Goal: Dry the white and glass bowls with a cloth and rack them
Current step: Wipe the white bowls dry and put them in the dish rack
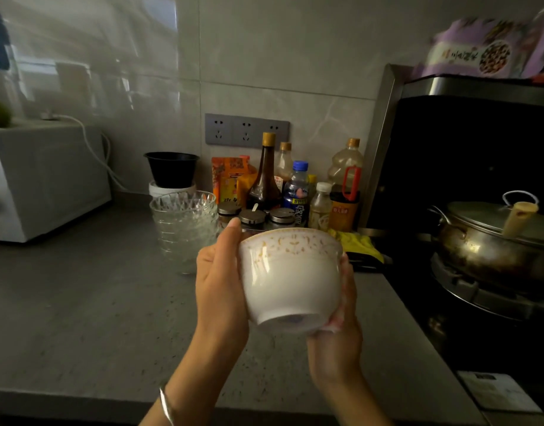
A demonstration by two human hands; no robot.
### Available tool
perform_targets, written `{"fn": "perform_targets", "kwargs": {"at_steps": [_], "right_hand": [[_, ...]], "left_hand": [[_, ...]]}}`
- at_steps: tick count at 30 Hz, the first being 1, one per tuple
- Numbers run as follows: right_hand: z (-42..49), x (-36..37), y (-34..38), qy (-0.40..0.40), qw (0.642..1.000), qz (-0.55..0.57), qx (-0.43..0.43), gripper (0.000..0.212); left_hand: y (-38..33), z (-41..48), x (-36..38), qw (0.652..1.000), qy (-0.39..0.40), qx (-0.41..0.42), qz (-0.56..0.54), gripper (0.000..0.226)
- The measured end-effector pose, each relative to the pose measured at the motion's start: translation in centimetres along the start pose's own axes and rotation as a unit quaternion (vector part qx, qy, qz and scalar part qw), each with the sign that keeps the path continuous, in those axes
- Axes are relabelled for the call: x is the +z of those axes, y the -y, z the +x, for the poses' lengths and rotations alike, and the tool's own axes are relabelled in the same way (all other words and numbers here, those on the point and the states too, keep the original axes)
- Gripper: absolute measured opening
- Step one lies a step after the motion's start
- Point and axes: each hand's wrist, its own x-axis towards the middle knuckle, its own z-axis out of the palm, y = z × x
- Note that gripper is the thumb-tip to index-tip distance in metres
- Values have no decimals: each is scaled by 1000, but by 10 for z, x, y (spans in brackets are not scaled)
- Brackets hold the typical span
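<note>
**Ceramic white bowl (290,281) mid-wipe**

It hangs tilted above the counter (95,302), left hand (220,281) gripping its nine-o'clock side, right hand (346,315) clasping a cloth (330,328) at five o'clock. Best turned steadily against the cloth. Stacked glass bowls (184,226) stand at ten o'clock.

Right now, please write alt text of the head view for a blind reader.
A white bowl is held tilted above a grey counter: the left hand grips its side, the right hand cups its base through a pale cloth. Behind stand stacked glass bowls and bottles; a lidded pot sits at right.
</note>
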Motion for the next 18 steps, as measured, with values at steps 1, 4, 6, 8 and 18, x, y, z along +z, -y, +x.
{"fn": "perform_targets", "kwargs": {"at_steps": [1,4,6,8,18], "right_hand": [[1,-3,-3,-16,1000,-4,-6,39],[5,-4,14,-37,997,-66,-2,34],[11,-9,23,-21,995,-91,-28,16],[17,-12,32,22,999,-17,-26,36],[30,-20,29,127,969,-166,-130,64]], "left_hand": [[0,0,-2,1000,-2,-9,5,42],[9,3,-13,997,27,14,73,28],[13,7,-18,993,60,13,97,36],[10,11,-17,989,98,-5,114,60],[15,17,-14,956,181,148,179,64]]}}
